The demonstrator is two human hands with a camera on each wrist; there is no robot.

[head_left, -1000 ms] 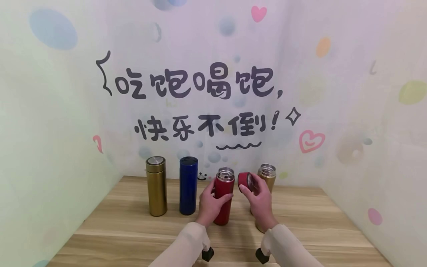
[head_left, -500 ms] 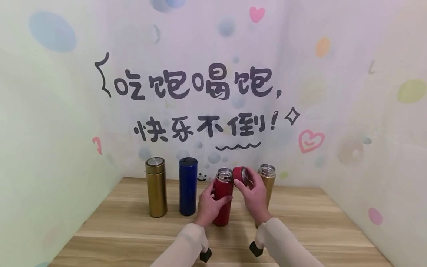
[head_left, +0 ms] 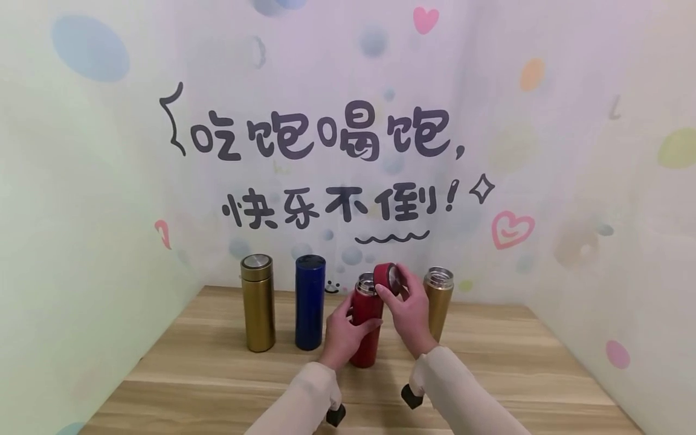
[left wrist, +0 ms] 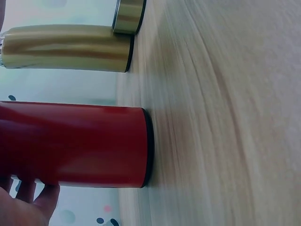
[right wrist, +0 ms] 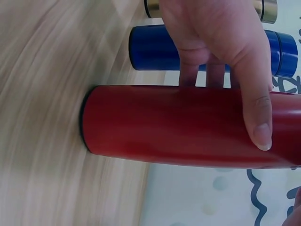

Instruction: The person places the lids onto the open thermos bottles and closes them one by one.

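A red thermos bottle [head_left: 368, 314] stands upright on the wooden table, its steel mouth partly uncovered. My left hand [head_left: 342, 336] grips its body, thumb across the front and fingers on the far side. In the right wrist view that left hand [right wrist: 221, 37] wraps over the red thermos bottle [right wrist: 174, 125]. A red lid [head_left: 383, 277] is pinched between the thumb and fingers of my right hand [head_left: 411, 311]. Tilted, with its metal top facing right, the lid sits at the right edge of the mouth; whether they touch I cannot tell.
To the left stand a capped gold thermos [head_left: 258, 314] and a capped blue thermos [head_left: 310, 308]. An uncapped gold thermos [head_left: 439, 305] is behind my right hand. Close to its base, the left wrist view has a gold lid [left wrist: 129, 16] on the table [left wrist: 211, 141]. A printed wall rises behind.
My right hand has carried the red lid left and up, from beside the red thermos to the edge of its mouth. The left hand keeps its grip on the bottle.
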